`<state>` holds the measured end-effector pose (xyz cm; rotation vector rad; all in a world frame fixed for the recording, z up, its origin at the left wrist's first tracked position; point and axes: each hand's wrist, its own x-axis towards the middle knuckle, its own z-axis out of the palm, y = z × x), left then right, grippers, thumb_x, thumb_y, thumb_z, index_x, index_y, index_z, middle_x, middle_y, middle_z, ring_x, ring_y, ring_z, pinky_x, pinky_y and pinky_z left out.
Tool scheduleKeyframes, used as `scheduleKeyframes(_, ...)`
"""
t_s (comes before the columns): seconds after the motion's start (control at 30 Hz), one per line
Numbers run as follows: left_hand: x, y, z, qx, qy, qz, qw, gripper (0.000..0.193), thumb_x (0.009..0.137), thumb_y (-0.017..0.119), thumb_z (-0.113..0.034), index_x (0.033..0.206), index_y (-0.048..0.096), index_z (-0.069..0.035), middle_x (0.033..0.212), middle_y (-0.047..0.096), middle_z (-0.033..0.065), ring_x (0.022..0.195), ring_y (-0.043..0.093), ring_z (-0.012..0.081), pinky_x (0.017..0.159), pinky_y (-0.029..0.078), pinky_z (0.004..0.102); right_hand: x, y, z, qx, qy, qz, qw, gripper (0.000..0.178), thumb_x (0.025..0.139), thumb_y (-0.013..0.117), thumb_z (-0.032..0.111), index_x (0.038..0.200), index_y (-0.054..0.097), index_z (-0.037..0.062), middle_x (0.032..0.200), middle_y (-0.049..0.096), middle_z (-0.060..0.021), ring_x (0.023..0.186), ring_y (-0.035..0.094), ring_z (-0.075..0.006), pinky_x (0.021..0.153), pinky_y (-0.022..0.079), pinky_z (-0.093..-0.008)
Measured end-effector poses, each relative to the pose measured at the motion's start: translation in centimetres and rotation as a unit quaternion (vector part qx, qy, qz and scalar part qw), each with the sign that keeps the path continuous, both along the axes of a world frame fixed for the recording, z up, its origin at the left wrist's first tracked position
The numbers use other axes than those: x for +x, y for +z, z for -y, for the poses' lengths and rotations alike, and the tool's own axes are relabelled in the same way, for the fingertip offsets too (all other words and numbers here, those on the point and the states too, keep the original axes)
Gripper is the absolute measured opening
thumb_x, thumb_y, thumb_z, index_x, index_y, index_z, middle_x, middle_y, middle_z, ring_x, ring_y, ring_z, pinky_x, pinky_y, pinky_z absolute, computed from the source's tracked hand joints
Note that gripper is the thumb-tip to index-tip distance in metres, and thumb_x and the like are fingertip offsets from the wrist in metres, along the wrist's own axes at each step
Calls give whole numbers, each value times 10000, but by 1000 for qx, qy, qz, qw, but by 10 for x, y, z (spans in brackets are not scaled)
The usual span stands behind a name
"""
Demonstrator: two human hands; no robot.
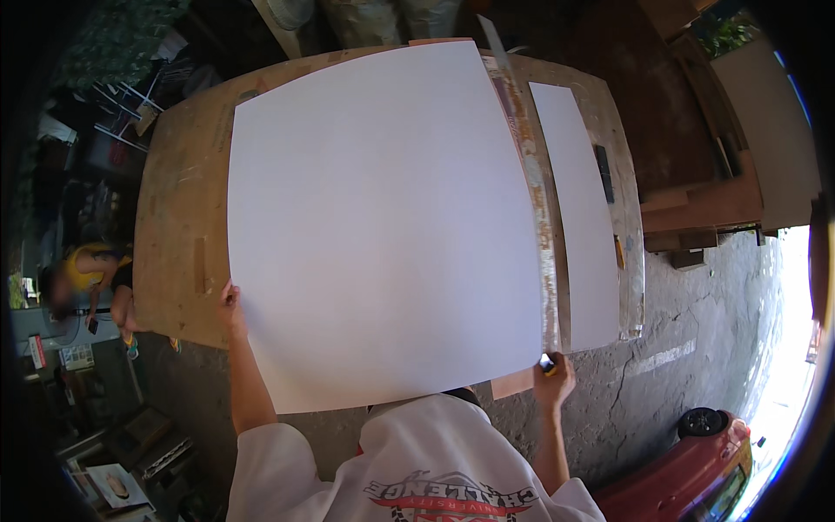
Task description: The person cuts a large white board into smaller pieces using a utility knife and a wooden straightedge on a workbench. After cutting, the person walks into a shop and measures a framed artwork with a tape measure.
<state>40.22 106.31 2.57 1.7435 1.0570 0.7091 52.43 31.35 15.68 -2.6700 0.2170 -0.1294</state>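
A large white sheet [383,226] covers most of the wooden table and overhangs its near edge toward me. At the sheet's left edge, my left hand [230,300] is closed in a pinch on the border. By the near right corner, my right hand [557,381] is closed around a small yellow and black tool [548,367]; its exact kind is too small to tell. A long, worn metal strip [541,209] runs along the sheet's right side, its near end close to my right hand. A narrow white strip of sheet [581,217] lies further right.
The wooden table [178,217] shows on the left. A dark flat object [604,174] lies near its right edge; a brown sheet [513,383] pokes out below. A person in yellow [87,270] sits at left. A red car [687,478] stands at lower right.
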Motion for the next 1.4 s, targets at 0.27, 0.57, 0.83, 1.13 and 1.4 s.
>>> scheduleKeyframes(0.27, 31, 22, 29, 330, 23, -191, 924, 393, 934, 733, -220, 1272, 649, -39, 1043, 697, 126, 979, 652, 277, 877, 501, 366, -10, -44, -58, -8, 48, -20, 999, 340, 660, 788, 149, 965, 674, 55, 856, 713, -81, 812, 669, -312, 732, 531, -438)
scheduleKeyframes(0.57, 222, 52, 256, 371, -323, -13, 870, 491, 899, 755, -257, 1304, 587, -37, 1327, 594, 180, 1248, 535, 371, 1050, 421, 489, -24, -39, -43, -34, 10, -90, 995, 511, 735, 850, 322, 1116, 639, 53, 1086, 658, -130, 906, 678, -344, 706, 544, -467)
scheduleKeyframes(0.83, 366, 31, 394, 309, -547, -51, 776, 1030, 819, 764, -597, 1546, 323, -17, 1572, 326, 314, 1486, 273, 466, 1199, 270, 551, -87, -38, -1, 19, 42, -189, 981, 608, 705, 854, 144, 1229, 549, 92, 1127, 578, -132, 918, 665, -370, 702, 546, -475)
scheduleKeyframes(1.13, 411, 23, 391, 366, -562, -83, 737, 1311, 646, 746, -810, 1557, 297, 20, 1567, 295, 355, 1487, 253, 495, 1214, 226, 582, -93, -46, -4, 99, -7, -169, 981, 651, 652, 815, 28, 1261, 592, 73, 1106, 594, -160, 927, 657, -368, 733, 558, -445)
scheduleKeyframes(1.4, 417, 29, 386, 373, -570, -122, 722, 1337, 625, 775, -786, 1586, 250, -18, 1603, 266, 309, 1510, 221, 457, 1217, 226, 557, -98, -47, -4, 99, -13, -153, 983, 666, 684, 819, 0, 1311, 626, 109, 1086, 577, -155, 845, 673, -327, 672, 546, -416)
